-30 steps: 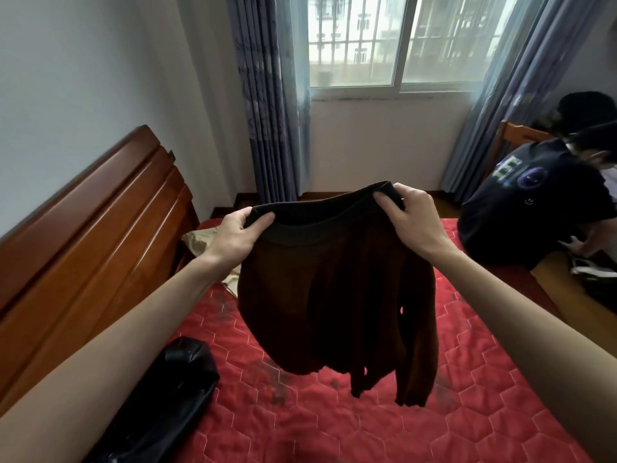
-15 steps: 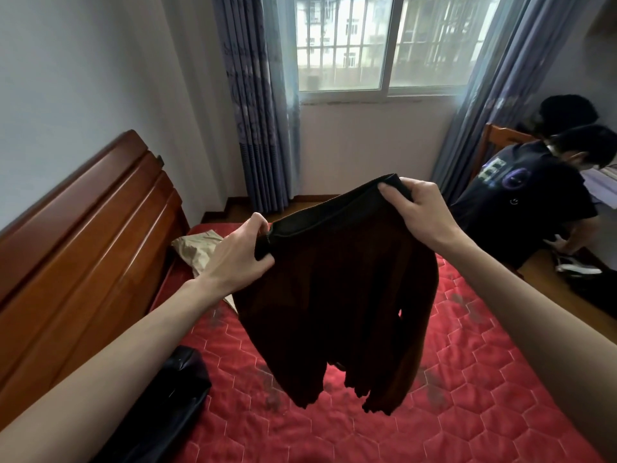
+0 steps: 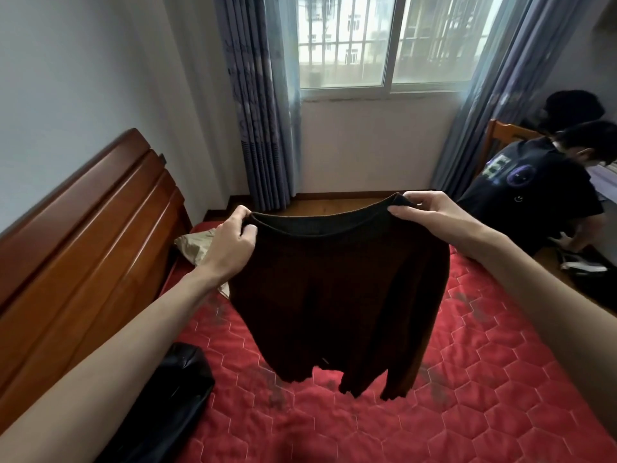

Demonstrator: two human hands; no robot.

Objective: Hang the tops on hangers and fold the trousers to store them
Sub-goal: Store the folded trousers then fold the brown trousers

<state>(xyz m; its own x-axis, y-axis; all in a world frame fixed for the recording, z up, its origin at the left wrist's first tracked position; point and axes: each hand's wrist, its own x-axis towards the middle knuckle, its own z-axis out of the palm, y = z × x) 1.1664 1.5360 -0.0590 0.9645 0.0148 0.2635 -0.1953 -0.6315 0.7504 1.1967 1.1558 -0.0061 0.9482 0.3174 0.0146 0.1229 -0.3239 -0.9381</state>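
White "E" on the dark T-shirt (image 3: 521, 182).

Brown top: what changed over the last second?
The brown top was tilted half a second ago, left side lower; now the left hand has come up and outward, so its neckline is stretched wide and near level. The right hand keeps its grip. The black garment and beige garment stayed on the bed.

Red quilted mattress (image 3: 467, 412), wooden headboard (image 3: 83, 235), blue curtains (image 3: 260, 111), window (image 3: 384, 41), seated person (image 3: 534, 195).
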